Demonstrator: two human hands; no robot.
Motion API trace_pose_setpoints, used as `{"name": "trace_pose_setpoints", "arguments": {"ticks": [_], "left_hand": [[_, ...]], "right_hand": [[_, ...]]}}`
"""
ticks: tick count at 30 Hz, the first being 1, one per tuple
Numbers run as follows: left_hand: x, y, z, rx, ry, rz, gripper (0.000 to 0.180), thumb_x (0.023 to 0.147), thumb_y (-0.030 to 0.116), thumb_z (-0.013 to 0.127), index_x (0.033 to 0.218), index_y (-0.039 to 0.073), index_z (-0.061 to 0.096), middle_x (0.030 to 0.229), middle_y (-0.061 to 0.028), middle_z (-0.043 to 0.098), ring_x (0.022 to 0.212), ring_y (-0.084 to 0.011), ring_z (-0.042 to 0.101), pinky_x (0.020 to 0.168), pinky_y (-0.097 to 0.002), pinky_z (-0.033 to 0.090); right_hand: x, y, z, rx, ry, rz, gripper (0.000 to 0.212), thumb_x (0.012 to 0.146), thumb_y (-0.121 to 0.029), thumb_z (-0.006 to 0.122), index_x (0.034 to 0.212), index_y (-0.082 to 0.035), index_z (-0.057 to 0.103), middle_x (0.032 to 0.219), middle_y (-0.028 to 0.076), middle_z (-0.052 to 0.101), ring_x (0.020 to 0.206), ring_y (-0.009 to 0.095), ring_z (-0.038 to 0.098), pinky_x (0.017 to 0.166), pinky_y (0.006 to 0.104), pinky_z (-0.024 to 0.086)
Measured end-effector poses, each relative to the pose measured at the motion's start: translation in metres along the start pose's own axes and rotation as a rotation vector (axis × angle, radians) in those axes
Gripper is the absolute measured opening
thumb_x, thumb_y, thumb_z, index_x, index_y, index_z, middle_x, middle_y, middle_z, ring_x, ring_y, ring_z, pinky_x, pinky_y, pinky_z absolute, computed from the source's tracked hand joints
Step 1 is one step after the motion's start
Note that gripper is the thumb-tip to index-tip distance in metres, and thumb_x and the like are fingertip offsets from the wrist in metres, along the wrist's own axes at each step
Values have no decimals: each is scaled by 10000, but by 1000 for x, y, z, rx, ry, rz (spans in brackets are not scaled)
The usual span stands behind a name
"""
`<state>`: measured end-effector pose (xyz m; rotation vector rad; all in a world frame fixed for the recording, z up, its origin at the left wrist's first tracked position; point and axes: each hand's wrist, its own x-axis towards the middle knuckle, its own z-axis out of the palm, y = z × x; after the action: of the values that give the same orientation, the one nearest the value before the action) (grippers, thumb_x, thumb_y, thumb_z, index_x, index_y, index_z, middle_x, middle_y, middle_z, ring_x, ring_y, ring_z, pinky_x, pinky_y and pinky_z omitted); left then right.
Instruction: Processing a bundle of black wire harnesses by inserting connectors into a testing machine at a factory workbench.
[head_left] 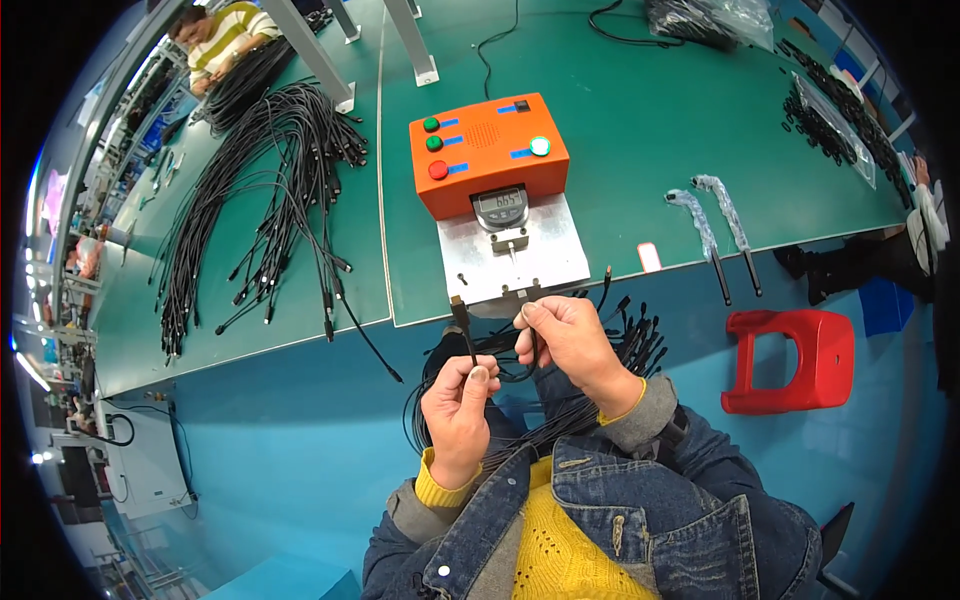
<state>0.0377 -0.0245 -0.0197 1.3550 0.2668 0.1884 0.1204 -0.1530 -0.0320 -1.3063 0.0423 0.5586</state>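
Observation:
My left hand pinches a black cable just below one of its connectors, which points up toward the bench. Closed on another stretch of black cable, close to a plug end, is my right hand. That plug is at the front edge of a silver metal plate; whether it touches the plate I cannot tell. A digital gauge with a lit display is mounted at the back of the plate. Behind it stands an orange box with green, red and white round buttons. More black cables lie across my lap.
A large bundle of black cables spreads over the green bench at left. Two plastic-wrapped tools lie at right, near bags of small black parts. A red stool stands on the floor. Another person sits at far left.

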Motion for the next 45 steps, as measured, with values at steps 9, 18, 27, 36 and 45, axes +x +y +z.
{"name": "trace_pose_setpoints", "arguments": {"ticks": [9, 18, 27, 36, 45], "left_hand": [[7, -8, 8, -5, 11, 47, 137, 851, 77, 462, 835, -37, 537, 762, -33, 529, 624, -68, 444, 582, -188, 377], [-4, -16, 10, 173, -121, -44, 88, 810, 24, 530, 869, -31, 564, 763, -18, 528, 616, -52, 421, 553, -185, 362], [-7, -22, 2, 183, -216, -93, 66, 800, 21, 536, 831, -25, 573, 772, -23, 554, 660, -63, 462, 589, -187, 381], [-6, -24, -95, 373, 300, 9, 168, 843, 185, 520, 871, 31, 581, 754, 4, 535, 676, -49, 461, 599, -180, 369], [-49, -97, -187, 529, 417, -469, 408, 774, 395, 566, 990, 50, 531, 830, -2, 530, 757, -68, 457, 588, -198, 344]], "right_hand": [[-4, 18, -53, -1453, 372, -333, 323, 805, -269, 532, 743, 48, 557, 591, 84, 582, 530, 160, 585, 472, 285, 448], [-21, 9, -20, -221, -225, -518, 257, 822, -205, 542, 869, 43, 588, 727, 78, 595, 672, 128, 578, 545, 265, 455], [-26, 7, -6, 193, -272, -60, 239, 858, -194, 490, 926, 18, 573, 698, 41, 575, 531, 27, 454, 461, 152, 376], [-1, 19, -12, 63, -132, 9, 273, 886, -241, 426, 879, 3, 548, 604, 28, 546, 419, 21, 389, 358, 147, 307], [0, 16, -8, 34, -90, -10, 249, 889, -211, 412, 858, 0, 541, 578, 39, 540, 400, 22, 379, 355, 154, 312]]}}
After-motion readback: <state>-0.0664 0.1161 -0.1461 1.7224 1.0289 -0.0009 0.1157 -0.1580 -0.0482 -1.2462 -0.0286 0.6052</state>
